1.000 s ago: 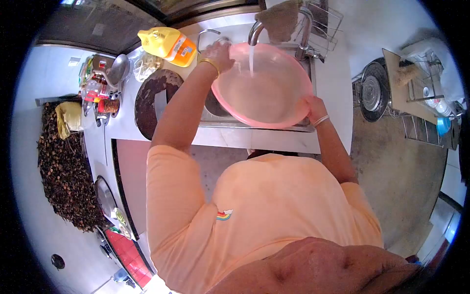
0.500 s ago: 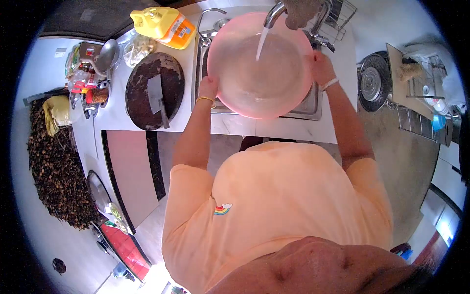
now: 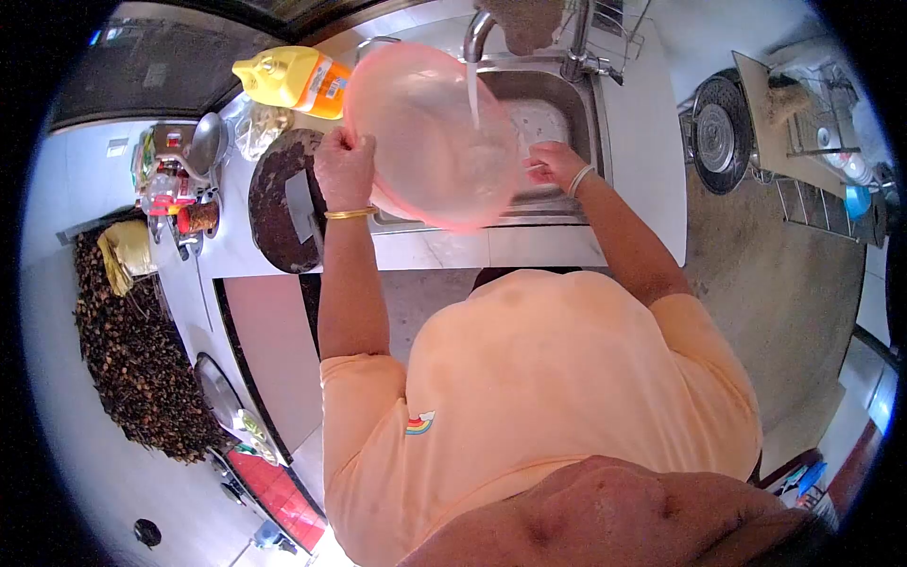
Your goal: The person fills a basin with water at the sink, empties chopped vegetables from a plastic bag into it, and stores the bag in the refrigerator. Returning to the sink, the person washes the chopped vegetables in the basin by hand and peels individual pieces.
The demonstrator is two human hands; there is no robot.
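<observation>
Water runs from the faucet [image 3: 478, 38] into a pink basin [image 3: 425, 132], which is held tilted over the left part of the steel sink [image 3: 593, 123]. My left hand [image 3: 344, 168], with a gold bangle at its wrist, grips the basin's left rim, fingers closed. By the basin's lower right edge is my right hand [image 3: 557, 164], wearing a pale bangle. Its fingers are partly curled and blurred, and whether they touch the rim is hard to tell. Inside the basin the water looks cloudy. The sink's right compartment shows beyond the basin.
A yellow jug [image 3: 293, 81] stands behind the basin at left. Beside it are a plastic bag [image 3: 261, 130] and a round dark board [image 3: 274, 203] with a cleaver [image 3: 300, 208]. A wire rack [image 3: 619, 38] is at the back right. Bottles and a ladle sit far left.
The basin has moved left and tilted, uncovering the right side of the sink. My left hand has moved up and left with the rim. My right hand has come left and down from near the tap.
</observation>
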